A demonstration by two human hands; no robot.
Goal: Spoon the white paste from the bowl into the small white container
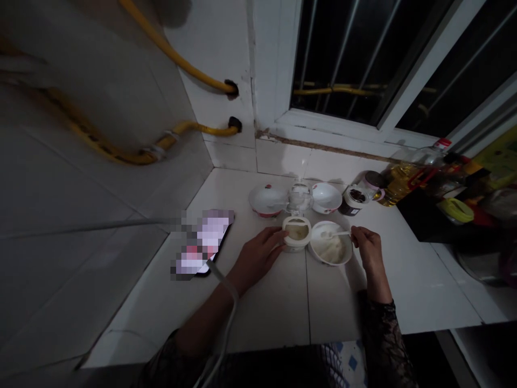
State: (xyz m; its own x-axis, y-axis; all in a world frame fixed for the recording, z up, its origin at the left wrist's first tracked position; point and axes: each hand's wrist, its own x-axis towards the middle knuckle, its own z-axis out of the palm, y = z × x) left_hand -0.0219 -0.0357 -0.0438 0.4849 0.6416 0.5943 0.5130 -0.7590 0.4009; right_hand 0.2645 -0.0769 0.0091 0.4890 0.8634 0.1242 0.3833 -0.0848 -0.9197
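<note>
My left hand point(260, 253) grips the side of a small white-rimmed seasoning jar point(297, 242), its fingers against the wall and rim. Pale contents show inside it, and its clear lid seems flipped back. In my right hand point(367, 245) is the handle of a small white spoon point(339, 234), pinched between the fingers. The spoon's head is over a white bowl point(350, 253) that holds white powder, just right of the jar. Behind stand a wide bowl with a red pattern point(260, 199), a clear-lidded jar point(299, 196) and a smaller white bowl point(328, 198).
A lit phone point(210, 240) lies at the left, a cable point(232, 291) running near it over my left forearm. A dark-labelled jar point(354, 202), an oil bottle point(399, 175) and a black box point(424, 215) line the right. Yellow pipes point(186, 64) enter the tiled wall.
</note>
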